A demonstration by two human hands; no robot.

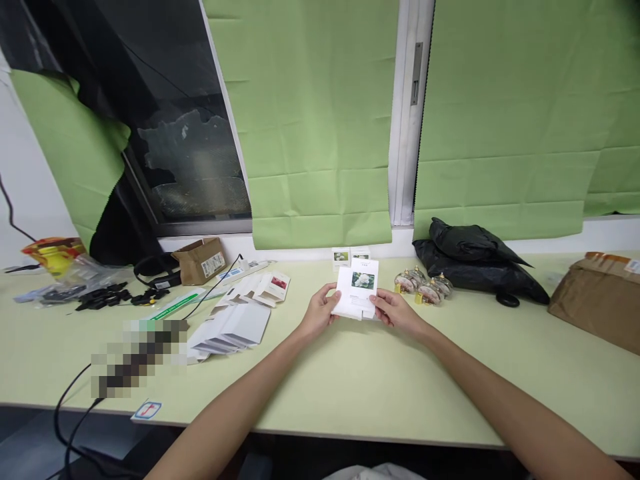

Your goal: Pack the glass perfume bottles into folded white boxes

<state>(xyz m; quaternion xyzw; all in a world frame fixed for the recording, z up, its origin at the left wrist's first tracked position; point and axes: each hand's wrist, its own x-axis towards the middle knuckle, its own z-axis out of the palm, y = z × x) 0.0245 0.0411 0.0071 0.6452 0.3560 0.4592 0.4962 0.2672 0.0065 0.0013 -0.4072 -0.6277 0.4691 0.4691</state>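
Observation:
Both my hands hold a small white carton (357, 288) with a flower picture on its front, raised a little above the pale green table (350, 380). My left hand (317, 312) grips its left edge with curled fingers. My right hand (395, 310) pinches its right lower corner. A fanned pile of flat white cartons (233, 327) lies to the left of my left hand. Several small round glass bottles with gold caps (423, 287) sit just right of the carton.
Two small finished boxes (350, 255) stand by the wall. Black plastic bags (475, 260) lie at the back right and a brown parcel (600, 300) at the far right. A cardboard box (200, 260), cables and black clips (115, 297) clutter the left.

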